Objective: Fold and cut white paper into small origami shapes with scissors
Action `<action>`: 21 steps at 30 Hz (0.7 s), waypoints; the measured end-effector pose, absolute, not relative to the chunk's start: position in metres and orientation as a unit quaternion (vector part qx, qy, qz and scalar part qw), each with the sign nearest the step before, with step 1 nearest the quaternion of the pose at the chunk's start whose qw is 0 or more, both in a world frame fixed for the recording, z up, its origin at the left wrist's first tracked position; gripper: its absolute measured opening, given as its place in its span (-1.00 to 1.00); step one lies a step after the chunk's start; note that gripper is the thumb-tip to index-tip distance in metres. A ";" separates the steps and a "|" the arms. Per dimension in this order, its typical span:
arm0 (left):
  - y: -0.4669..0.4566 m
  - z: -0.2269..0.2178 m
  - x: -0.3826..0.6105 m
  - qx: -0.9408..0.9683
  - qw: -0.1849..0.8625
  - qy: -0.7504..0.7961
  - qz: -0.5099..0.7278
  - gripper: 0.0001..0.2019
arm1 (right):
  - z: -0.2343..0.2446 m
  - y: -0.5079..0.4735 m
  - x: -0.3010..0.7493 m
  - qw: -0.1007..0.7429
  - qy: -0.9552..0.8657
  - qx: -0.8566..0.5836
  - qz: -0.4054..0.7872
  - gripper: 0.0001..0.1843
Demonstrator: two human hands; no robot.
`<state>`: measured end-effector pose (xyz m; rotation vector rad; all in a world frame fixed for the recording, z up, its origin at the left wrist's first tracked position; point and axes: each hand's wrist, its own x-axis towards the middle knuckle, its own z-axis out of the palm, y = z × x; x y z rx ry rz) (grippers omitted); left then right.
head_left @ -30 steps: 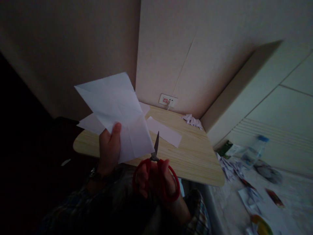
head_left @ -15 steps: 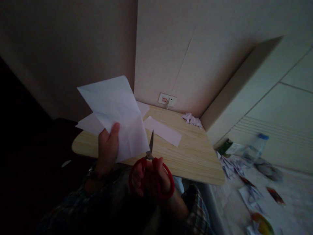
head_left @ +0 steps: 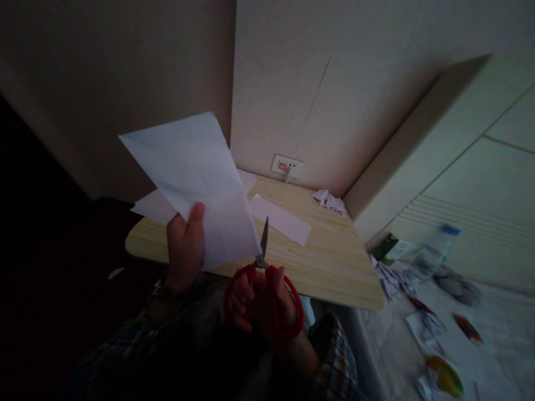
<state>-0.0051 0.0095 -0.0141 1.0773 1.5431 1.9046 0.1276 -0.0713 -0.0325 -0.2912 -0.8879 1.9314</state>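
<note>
Red scissors [head_left: 259,260] sit in the right hand [head_left: 264,301]: fingers [head_left: 240,298] in the left loop, thumb in the right one, handles spread. So right = holding scissors. Left hand [head_left: 186,245] pinches a white sheet [head_left: 209,184], thumb flat on the near face, other fingers mostly hidden behind it. Sheet is creased, tilted, held up over the left part of the table [head_left: 326,273]. Its lower right corner meets the scissors by the pivot; one blade points up beside the sheet's right edge, can't see the other one

Further out: paper strip [head_left: 286,221] lies on the table beyond the scissors, blade tip overlapping it in view. Loose paper [head_left: 154,206] shows behind the sheet, partly covered. Folded paper pieces [head_left: 329,201] bunch at the table's far right corner. Wall socket [head_left: 282,166] above the back edge, plug [head_left: 288,170] in it. Right of the table, on a pale surface [head_left: 387,328]: more folded paper [head_left: 390,279], clear bottle [head_left: 434,253] with blue cap, green packet [head_left: 387,246], yellow-and-green item [head_left: 445,377], too blurred to identify
</note>
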 end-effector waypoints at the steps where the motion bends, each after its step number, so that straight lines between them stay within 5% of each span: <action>1: 0.010 -0.015 -0.005 0.394 0.226 0.560 0.693 -0.69 | -0.032 -0.072 0.127 0.476 -0.362 -0.121 0.792 -0.34; 21: -0.003 -0.011 -0.007 0.386 0.195 0.593 0.679 -0.70 | -0.021 -0.078 0.137 0.455 -0.405 -0.063 0.791 -0.31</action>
